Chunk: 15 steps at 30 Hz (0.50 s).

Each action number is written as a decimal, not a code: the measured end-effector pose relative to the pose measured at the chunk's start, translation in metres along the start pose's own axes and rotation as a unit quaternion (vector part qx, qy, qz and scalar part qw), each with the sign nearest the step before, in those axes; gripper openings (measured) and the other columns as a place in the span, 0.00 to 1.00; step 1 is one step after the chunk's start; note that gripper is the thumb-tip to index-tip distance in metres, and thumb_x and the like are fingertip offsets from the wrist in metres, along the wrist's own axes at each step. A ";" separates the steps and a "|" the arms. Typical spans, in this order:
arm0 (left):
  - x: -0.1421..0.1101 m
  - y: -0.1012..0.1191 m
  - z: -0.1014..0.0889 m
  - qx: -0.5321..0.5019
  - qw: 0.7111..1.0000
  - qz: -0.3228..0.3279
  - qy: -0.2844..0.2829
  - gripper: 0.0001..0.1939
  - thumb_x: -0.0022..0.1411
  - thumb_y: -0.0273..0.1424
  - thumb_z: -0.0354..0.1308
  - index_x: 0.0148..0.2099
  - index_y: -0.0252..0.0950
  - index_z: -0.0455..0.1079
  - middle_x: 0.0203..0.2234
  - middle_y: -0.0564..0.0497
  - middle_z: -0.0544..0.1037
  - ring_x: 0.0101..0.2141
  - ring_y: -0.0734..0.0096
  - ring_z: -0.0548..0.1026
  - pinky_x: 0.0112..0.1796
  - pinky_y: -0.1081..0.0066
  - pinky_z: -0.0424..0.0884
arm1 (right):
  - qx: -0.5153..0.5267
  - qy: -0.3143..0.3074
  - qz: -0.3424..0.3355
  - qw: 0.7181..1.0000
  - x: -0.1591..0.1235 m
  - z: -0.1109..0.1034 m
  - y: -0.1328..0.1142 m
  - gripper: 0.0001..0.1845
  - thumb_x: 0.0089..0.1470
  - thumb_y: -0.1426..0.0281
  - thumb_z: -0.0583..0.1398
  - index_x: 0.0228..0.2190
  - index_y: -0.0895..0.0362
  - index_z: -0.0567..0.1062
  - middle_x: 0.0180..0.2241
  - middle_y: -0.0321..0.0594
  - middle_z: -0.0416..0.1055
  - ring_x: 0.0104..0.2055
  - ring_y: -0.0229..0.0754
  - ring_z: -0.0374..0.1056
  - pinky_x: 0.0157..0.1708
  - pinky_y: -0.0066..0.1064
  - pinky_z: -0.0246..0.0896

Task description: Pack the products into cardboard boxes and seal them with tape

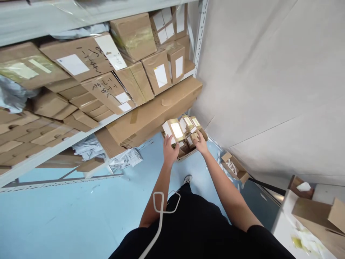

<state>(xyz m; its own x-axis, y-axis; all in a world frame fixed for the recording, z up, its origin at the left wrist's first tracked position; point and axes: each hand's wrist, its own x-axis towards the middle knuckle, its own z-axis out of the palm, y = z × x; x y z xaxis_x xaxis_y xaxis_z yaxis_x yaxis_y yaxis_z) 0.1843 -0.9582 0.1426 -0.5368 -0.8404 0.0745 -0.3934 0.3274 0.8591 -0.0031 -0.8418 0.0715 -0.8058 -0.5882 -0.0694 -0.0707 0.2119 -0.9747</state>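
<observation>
Ahead of me, near the floor by the wall, a larger carton [185, 156] holds several small cardboard boxes. The left one, a small cardboard box [177, 130] with a bright white label, sits tilted above the carton's rim. My left hand [170, 151] is closed on its near lower corner, thumb and fingers apart around the edge. My right hand [201, 144] reaches to the carton's right side, its fingers spread against another small box [194, 136]. The fingertips partly cover that box. Behind these stands another labelled small box [195, 121].
A metal shelf [107, 120] at the left carries many cardboard boxes, with a long carton [156, 111] below. Wrapped packets [125, 160] lie under it. A grey wall [269, 90] rises at the right. An open carton [234, 167] and a white cable [159, 223] are nearby.
</observation>
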 end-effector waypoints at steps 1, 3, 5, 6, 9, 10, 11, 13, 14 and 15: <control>0.000 -0.002 -0.002 -0.012 1.000 -0.004 -0.009 0.28 0.67 0.35 0.60 0.68 0.43 0.66 0.71 0.43 0.60 0.70 0.50 0.58 0.69 0.49 0.56 | 0.012 -0.003 0.002 1.000 -0.002 -0.001 0.001 0.42 0.51 0.57 0.64 0.66 0.51 0.65 0.66 0.47 0.64 0.63 0.53 0.66 0.62 0.49 0.64; -0.004 -0.006 -0.001 -0.034 0.999 -0.009 -0.025 0.26 0.68 0.34 0.58 0.68 0.43 0.66 0.68 0.43 0.66 0.67 0.53 0.64 0.66 0.51 0.61 | 0.033 -0.009 -0.001 0.999 -0.013 -0.006 0.006 0.40 0.52 0.55 0.64 0.64 0.51 0.67 0.62 0.49 0.69 0.58 0.53 0.70 0.58 0.49 0.68; -0.011 -0.006 0.006 -0.051 0.998 -0.012 -0.042 0.26 0.69 0.33 0.57 0.67 0.42 0.67 0.65 0.44 0.71 0.64 0.55 0.69 0.64 0.54 0.66 | 0.041 0.002 0.000 0.999 -0.028 -0.013 0.012 0.37 0.52 0.53 0.65 0.61 0.52 0.70 0.56 0.49 0.75 0.54 0.52 0.73 0.56 0.50 0.70; -0.014 -0.005 0.010 -0.058 0.997 -0.012 -0.056 0.26 0.69 0.32 0.56 0.67 0.42 0.67 0.63 0.44 0.72 0.63 0.56 0.70 0.63 0.54 0.68 | 0.040 0.010 0.003 0.999 -0.036 -0.017 0.015 0.36 0.52 0.53 0.65 0.60 0.52 0.72 0.53 0.48 0.76 0.52 0.52 0.74 0.55 0.49 0.70; -0.020 0.006 0.025 -0.067 0.993 -0.006 -0.097 0.25 0.69 0.31 0.56 0.67 0.42 0.67 0.62 0.44 0.74 0.61 0.56 0.72 0.59 0.56 0.73 | 0.035 0.031 0.016 0.999 -0.054 -0.029 0.015 0.33 0.52 0.53 0.65 0.58 0.51 0.73 0.52 0.47 0.77 0.48 0.50 0.75 0.52 0.48 0.72; -0.021 0.011 0.029 -0.068 0.992 0.000 -0.107 0.25 0.69 0.31 0.56 0.67 0.42 0.68 0.61 0.44 0.75 0.61 0.56 0.72 0.58 0.57 0.73 | 0.036 0.035 0.020 0.999 -0.058 -0.033 0.012 0.33 0.52 0.54 0.65 0.58 0.51 0.73 0.53 0.48 0.77 0.48 0.50 0.75 0.51 0.47 0.73; -0.022 0.016 0.034 -0.069 0.991 0.006 -0.115 0.25 0.69 0.31 0.56 0.67 0.42 0.68 0.60 0.44 0.75 0.60 0.55 0.73 0.57 0.57 0.74 | 0.036 0.040 0.021 0.998 -0.061 -0.039 0.007 0.33 0.52 0.55 0.65 0.58 0.51 0.73 0.54 0.48 0.77 0.49 0.51 0.75 0.50 0.47 0.73; -0.022 0.026 0.044 -0.071 0.989 0.024 -0.127 0.25 0.68 0.30 0.56 0.66 0.42 0.68 0.60 0.44 0.76 0.60 0.55 0.73 0.56 0.57 0.75 | 0.035 0.054 0.011 0.998 -0.065 -0.051 -0.004 0.33 0.53 0.57 0.65 0.59 0.51 0.73 0.55 0.49 0.76 0.54 0.53 0.74 0.50 0.46 0.73; -0.023 0.031 0.050 -0.071 0.988 0.036 -0.134 0.25 0.68 0.30 0.56 0.66 0.42 0.68 0.60 0.44 0.76 0.60 0.55 0.73 0.56 0.58 0.75 | 0.034 0.060 0.002 0.998 -0.068 -0.058 -0.011 0.32 0.54 0.57 0.65 0.59 0.51 0.73 0.56 0.49 0.75 0.56 0.53 0.72 0.50 0.46 0.73; -0.023 0.036 0.057 -0.069 0.986 0.048 -0.141 0.25 0.68 0.30 0.57 0.66 0.42 0.68 0.60 0.44 0.75 0.60 0.56 0.73 0.55 0.58 0.75 | 0.032 0.067 -0.009 0.997 -0.071 -0.066 -0.017 0.32 0.55 0.58 0.64 0.60 0.50 0.73 0.57 0.48 0.75 0.58 0.53 0.71 0.51 0.46 0.73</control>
<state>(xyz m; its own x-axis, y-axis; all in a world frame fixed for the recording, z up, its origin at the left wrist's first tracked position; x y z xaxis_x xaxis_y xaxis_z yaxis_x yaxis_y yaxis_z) 0.1403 -0.9023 0.1433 -0.7605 -0.6486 0.0326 -0.2346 0.3212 0.9175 0.0162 -0.7518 0.1069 -0.8766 -0.4805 -0.0258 -0.0530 0.1496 -0.9873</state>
